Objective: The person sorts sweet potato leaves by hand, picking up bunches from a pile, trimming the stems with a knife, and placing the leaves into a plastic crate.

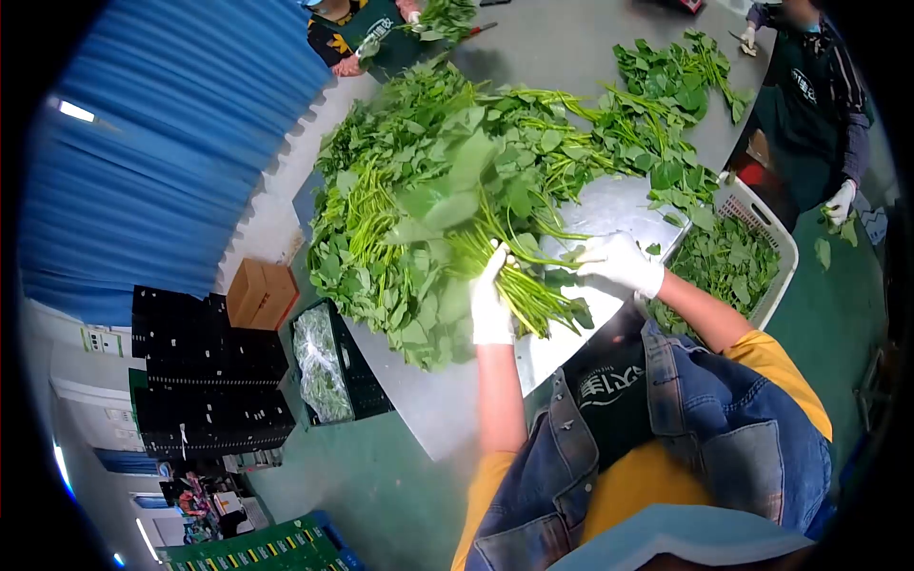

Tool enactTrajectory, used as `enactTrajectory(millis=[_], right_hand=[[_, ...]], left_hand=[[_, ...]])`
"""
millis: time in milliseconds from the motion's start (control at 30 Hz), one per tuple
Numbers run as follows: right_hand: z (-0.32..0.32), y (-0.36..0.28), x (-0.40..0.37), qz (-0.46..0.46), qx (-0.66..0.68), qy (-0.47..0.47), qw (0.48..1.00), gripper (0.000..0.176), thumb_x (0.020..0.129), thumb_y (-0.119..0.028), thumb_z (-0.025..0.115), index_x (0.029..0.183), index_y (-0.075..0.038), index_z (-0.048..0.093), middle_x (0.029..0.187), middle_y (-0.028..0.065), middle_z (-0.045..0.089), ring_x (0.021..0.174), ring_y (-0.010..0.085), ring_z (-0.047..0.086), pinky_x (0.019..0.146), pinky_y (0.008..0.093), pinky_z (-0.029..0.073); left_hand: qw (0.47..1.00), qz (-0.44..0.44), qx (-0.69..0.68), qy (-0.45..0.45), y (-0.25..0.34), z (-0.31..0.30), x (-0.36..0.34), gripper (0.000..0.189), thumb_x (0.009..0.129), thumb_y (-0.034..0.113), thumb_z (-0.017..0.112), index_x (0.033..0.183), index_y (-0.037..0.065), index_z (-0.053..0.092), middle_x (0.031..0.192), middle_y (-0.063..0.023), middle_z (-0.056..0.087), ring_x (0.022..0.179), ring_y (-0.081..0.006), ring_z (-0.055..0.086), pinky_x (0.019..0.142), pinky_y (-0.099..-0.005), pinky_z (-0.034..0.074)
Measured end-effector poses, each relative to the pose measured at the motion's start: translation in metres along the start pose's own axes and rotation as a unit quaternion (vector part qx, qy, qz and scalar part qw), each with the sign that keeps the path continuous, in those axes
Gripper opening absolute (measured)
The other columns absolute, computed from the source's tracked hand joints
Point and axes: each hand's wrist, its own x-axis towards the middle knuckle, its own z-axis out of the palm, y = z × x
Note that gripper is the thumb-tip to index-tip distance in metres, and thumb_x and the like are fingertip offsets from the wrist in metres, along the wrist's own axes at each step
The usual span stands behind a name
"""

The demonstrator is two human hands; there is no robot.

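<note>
1. Steel table [447,409] is running from 6 o'clock up toward 12, with a green floor [381,495] lying around it and a blue curtain [181,143] hanging at 9 o'clock.
2. Greens [428,162] are covering most of the tabletop, and a smaller heap [666,76] is lying at 1 o'clock.
3. Left hand [490,305], in a white glove, is closing tightly round the stems of a bundle [519,281] near the centre, just above the table's near edge.
4. Right hand [619,262], also gloved, is resting on the bundle's stems at about 3 o'clock from the left hand, fingers partly curled. I cannot tell whether it is gripping.
5. Bare steel is showing between the hands and the table's right edge, and again along the near corner at 6 o'clock.
6. White basket [762,214], holding leaves, is sitting against the right edge at 3 o'clock.
7. Black crate [367,381] with bagged greens is standing on the floor just beside the left edge at 8 o'clock, a cardboard box [262,293] and stacked crates [205,381] lying farther out.
8. Two co-workers are standing at the far side, one [367,33] at 12 o'clock, another [809,86] at 2 o'clock.
</note>
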Motion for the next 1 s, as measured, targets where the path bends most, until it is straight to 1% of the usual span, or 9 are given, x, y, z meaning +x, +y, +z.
enactTrajectory(millis=[267, 433, 600, 667, 700, 733, 900, 933, 1000], right_hand=[[-0.018, -0.013, 0.003, -0.098, -0.191, -0.026, 0.976, 0.020, 0.071, -0.026, 0.070, 0.082, -0.010, 0.070, 0.072, 0.0053, 0.061, 0.068, 0.0240, 0.058, 0.063, 0.0359, 0.045], [-0.013, -0.018, 0.007, 0.088, 0.051, -0.133, 0.986, 0.027, 0.074, -0.019, 0.069, 0.097, -0.005, 0.065, 0.077, 0.0060, 0.062, 0.070, 0.0213, 0.059, 0.065, 0.0340, 0.046], [0.016, -0.005, 0.029, 0.334, 0.513, -0.188, 0.768, 0.018, 0.084, -0.017, 0.062, 0.088, 0.001, 0.061, 0.072, 0.0083, 0.062, 0.062, 0.0137, 0.059, 0.057, 0.0230, 0.048], [0.025, -0.001, 0.037, 0.351, 0.578, -0.147, 0.722, 0.018, 0.088, -0.018, 0.058, 0.092, -0.001, 0.062, 0.079, 0.0041, 0.063, 0.066, 0.0105, 0.059, 0.058, 0.0213, 0.047], [0.026, 0.000, 0.035, 0.359, 0.592, -0.127, 0.710, 0.018, 0.087, -0.018, 0.058, 0.093, -0.001, 0.062, 0.080, 0.0034, 0.063, 0.067, 0.0099, 0.059, 0.059, 0.0210, 0.046], [0.028, 0.001, 0.032, 0.367, 0.606, -0.108, 0.697, 0.017, 0.087, -0.017, 0.058, 0.093, -0.002, 0.062, 0.081, 0.0027, 0.063, 0.068, 0.0092, 0.059, 0.060, 0.0207, 0.046], [0.017, 0.001, 0.025, 0.225, 0.495, -0.064, 0.837, 0.018, 0.085, -0.013, 0.059, 0.096, 0.002, 0.063, 0.091, 0.0069, 0.065, 0.082, 0.0128, 0.061, 0.076, 0.0244, 0.048], [0.015, 0.000, 0.015, 0.335, 0.591, -0.011, 0.733, 0.018, 0.085, -0.011, 0.058, 0.096, 0.002, 0.062, 0.089, 0.0065, 0.065, 0.079, 0.0122, 0.060, 0.073, 0.0242, 0.048], [0.004, 0.001, 0.006, 0.258, 0.550, -0.042, 0.793, 0.018, 0.085, -0.012, 0.058, 0.095, 0.003, 0.061, 0.083, 0.0053, 0.062, 0.073, 0.0114, 0.058, 0.069, 0.0251, 0.047]], left_hand=[[0.997, 0.026, 0.066, -0.018, -0.008, 0.003, 0.007, 0.019, 0.076, 0.002, 0.067, 0.095, -0.001, 0.063, 0.074, -0.0050, 0.062, 0.059, -0.0116, 0.056, 0.054, -0.0231, 0.046], [0.997, 0.023, 0.066, -0.019, -0.016, 0.008, -0.003, 0.018, 0.073, -0.001, 0.069, 0.090, -0.003, 0.063, 0.071, -0.0050, 0.060, 0.057, -0.0123, 0.054, 0.054, -0.0235, 0.046], [1.000, -0.014, -0.008, -0.015, -0.029, 0.025, -0.016, 0.019, 0.072, -0.004, 0.068, 0.089, -0.003, 0.062, 0.074, -0.0068, 0.061, 0.057, -0.0138, 0.055, 0.056, -0.0254, 0.048], [0.975, 0.001, 0.214, 0.064, -0.020, 0.043, -0.020, 0.020, 0.072, -0.004, 0.068, 0.091, -0.004, 0.061, 0.078, -0.0082, 0.063, 0.061, -0.0147, 0.058, 0.057, -0.0264, 0.049], [0.925, 0.191, 0.328, -0.024, -0.031, 0.033, -0.015, 0.022, 0.073, -0.004, 0.067, 0.094, -0.004, 0.060, 0.082, -0.0097, 0.064, 0.064, -0.0152, 0.060, 0.059, -0.0267, 0.050], [0.925, 0.187, 0.330, -0.022, -0.034, 0.031, -0.015, 0.022, 0.073, -0.004, 0.067, 0.094, -0.004, 0.060, 0.082, -0.0097, 0.064, 0.064, -0.0152, 0.060, 0.059, -0.0267, 0.050], [0.992, 0.075, 0.090, -0.051, -0.037, 0.027, -0.015, 0.026, 0.070, -0.006, 0.070, 0.093, -0.004, 0.059, 0.079, -0.0066, 0.062, 0.064, -0.0137, 0.057, 0.059, -0.0249, 0.047], [0.993, 0.073, 0.079, -0.037, -0.039, 0.026, -0.015, 0.026, 0.069, -0.006, 0.070, 0.093, -0.004, 0.059, 0.080, -0.0065, 0.062, 0.065, -0.0137, 0.057, 0.060, -0.0251, 0.047], [0.996, 0.067, 0.051, 0.000, -0.035, 0.024, -0.017, 0.023, 0.070, -0.005, 0.069, 0.091, -0.003, 0.059, 0.079, -0.0067, 0.062, 0.066, -0.0138, 0.057, 0.061, -0.0258, 0.047]])
